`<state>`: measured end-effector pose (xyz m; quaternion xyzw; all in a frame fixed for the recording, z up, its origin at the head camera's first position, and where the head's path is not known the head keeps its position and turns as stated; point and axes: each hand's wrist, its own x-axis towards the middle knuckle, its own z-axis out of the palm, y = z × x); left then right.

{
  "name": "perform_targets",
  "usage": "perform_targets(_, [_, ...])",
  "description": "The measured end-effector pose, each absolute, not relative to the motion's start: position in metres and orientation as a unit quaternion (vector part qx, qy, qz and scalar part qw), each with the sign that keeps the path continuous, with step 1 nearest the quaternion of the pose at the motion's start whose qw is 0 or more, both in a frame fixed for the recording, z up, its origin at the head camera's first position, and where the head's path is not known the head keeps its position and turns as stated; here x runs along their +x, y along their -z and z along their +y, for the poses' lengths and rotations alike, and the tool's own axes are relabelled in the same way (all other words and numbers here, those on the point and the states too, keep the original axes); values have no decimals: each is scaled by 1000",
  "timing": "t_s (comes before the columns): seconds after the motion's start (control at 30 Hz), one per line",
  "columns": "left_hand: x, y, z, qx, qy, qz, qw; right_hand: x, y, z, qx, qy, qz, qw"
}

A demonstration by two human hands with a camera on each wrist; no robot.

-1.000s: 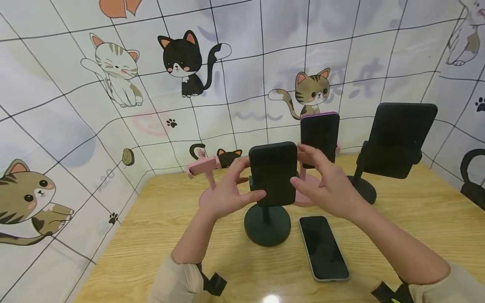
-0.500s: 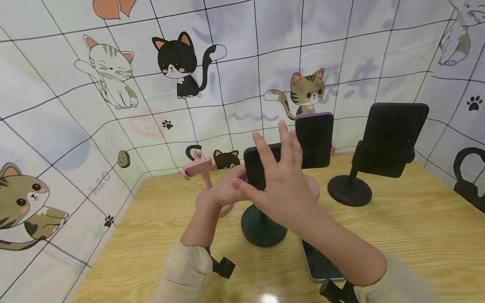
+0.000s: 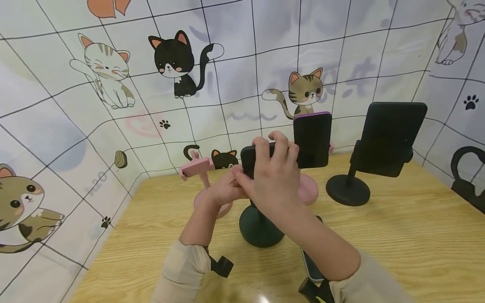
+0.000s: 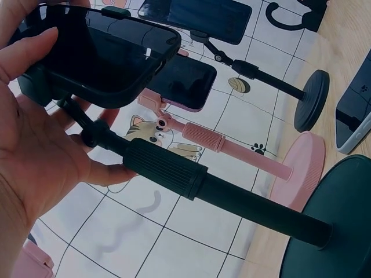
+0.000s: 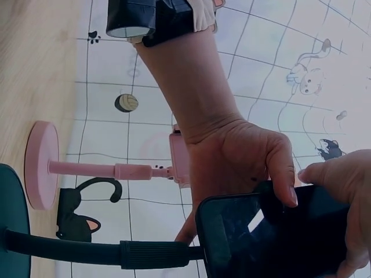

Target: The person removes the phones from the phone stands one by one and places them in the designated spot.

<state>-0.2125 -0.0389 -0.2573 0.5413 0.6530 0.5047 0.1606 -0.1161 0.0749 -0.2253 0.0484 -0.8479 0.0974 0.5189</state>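
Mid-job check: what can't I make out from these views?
Head: most of the clamped phone, behind the right hand.
Head: much of the flat phone, behind the right forearm.
Left wrist: part of the green base, cut off by the frame edges.
Right wrist: part of the right hand, cut off by the right edge.

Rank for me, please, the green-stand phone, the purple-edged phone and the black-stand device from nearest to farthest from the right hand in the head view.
1. Green-stand phone: right behind the right hand, partly hidden by it.
2. Purple-edged phone: just to the hand's right, farther back.
3. Black-stand device: well off to the right.
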Motion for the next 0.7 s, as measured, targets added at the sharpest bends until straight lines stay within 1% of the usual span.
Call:
perform_targets(0.2, [-213,256,-42,543,-502,654,158,-116,223,74,46,-112,-848,517])
perform_targets(0.33, [-217,258,-40,547,-512,639,173,-116,223,75,56,-132,-846,513])
perform_targets(0.5, [-219,257,-39,539,-522,627,209,-117,222,78,62,-152,-849,503])
perform_targets(0.57, [-220,256,-39,531,-524,630,215,-117,220,79,64,-158,-852,496])
perform_targets(0.7, [-220,256,-40,527,-525,635,210,-116,219,79,68,-168,-857,483])
